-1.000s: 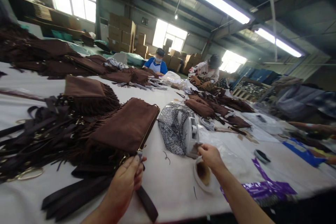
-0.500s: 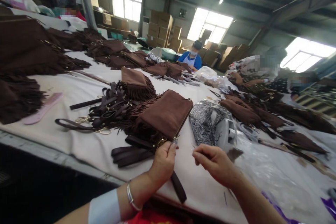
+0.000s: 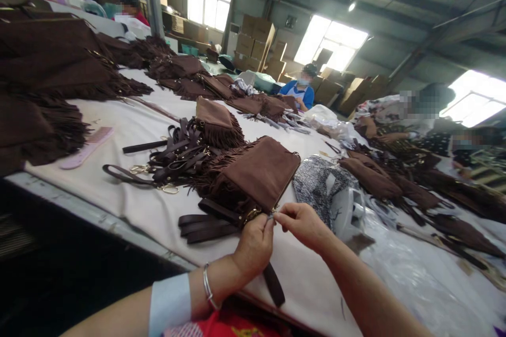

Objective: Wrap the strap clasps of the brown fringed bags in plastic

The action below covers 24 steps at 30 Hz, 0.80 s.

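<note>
A dark brown fringed bag (image 3: pixel 263 171) lies on the cloth-covered table, one zipped corner towards me. At that corner my left hand (image 3: pixel 253 247) is closed in a pinch on a small greyish piece (image 3: pixel 270 216) next to a gold-coloured clasp (image 3: pixel 252 215). Dark straps (image 3: pixel 205 229) lie left of this hand, and a strap end (image 3: pixel 273 284) hangs out below it. My right hand (image 3: pixel 302 224) is also pinched closed, its fingertips meeting the left ones at the corner. Whatever it grips is too small to make out.
A heap of wrist straps (image 3: pixel 174 155) and a smaller fringed bag (image 3: pixel 215 116) lie beyond. At left are a pink comb (image 3: pixel 89 147) and piled brown bags (image 3: pixel 47 58). Clear plastic (image 3: pixel 419 268) and a grey speckled bag (image 3: pixel 316 181) lie right. Co-workers sit around the table.
My right hand has moved left and up, from apart to touching the left fingertips. The left hand keeps its pinch at the bag's corner. The whole view has shifted slightly.
</note>
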Each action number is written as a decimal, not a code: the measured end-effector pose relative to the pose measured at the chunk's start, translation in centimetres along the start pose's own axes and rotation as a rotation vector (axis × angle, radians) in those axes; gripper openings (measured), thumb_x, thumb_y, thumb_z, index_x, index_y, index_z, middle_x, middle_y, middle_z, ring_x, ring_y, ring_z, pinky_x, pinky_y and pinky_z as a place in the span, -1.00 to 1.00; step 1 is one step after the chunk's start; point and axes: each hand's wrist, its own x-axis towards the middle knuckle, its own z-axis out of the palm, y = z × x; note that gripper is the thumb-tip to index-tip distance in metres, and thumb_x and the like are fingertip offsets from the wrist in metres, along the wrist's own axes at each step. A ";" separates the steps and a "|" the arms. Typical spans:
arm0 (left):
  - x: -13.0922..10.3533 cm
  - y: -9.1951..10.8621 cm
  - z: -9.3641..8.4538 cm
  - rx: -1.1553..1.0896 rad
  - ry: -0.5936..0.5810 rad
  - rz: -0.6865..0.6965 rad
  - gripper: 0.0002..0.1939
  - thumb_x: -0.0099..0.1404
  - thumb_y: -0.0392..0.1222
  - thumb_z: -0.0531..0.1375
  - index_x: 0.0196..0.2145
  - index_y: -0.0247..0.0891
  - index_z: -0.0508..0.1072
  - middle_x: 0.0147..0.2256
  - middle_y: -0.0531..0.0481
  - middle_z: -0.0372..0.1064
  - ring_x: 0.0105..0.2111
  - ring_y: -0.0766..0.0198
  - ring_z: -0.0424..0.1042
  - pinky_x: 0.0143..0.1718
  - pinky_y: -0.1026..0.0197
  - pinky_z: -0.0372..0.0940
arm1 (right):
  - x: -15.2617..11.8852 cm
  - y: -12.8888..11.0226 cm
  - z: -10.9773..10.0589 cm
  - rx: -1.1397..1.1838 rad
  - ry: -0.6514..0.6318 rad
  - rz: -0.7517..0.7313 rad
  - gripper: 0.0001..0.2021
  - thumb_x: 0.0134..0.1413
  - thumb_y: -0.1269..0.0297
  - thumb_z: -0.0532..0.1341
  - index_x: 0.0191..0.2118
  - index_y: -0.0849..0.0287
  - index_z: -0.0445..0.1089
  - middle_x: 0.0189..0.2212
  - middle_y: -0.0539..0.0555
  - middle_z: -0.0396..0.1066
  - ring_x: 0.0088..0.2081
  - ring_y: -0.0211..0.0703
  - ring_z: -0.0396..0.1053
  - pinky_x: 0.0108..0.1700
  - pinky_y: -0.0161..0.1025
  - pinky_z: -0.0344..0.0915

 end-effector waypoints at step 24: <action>0.1 0.0 -0.1 0.029 0.015 -0.003 -0.71 0.40 -0.13 -0.01 -0.39 -0.27 0.40 -0.47 -0.01 0.35 -0.44 0.28 0.28 -0.36 0.24 0.15 | -1.1 -0.4 -0.4 -0.114 -0.012 -0.127 -0.80 0.07 0.27 0.17 -0.45 0.18 0.51 -0.57 -0.04 0.41 -0.46 -0.25 0.31 -0.39 -0.33 0.19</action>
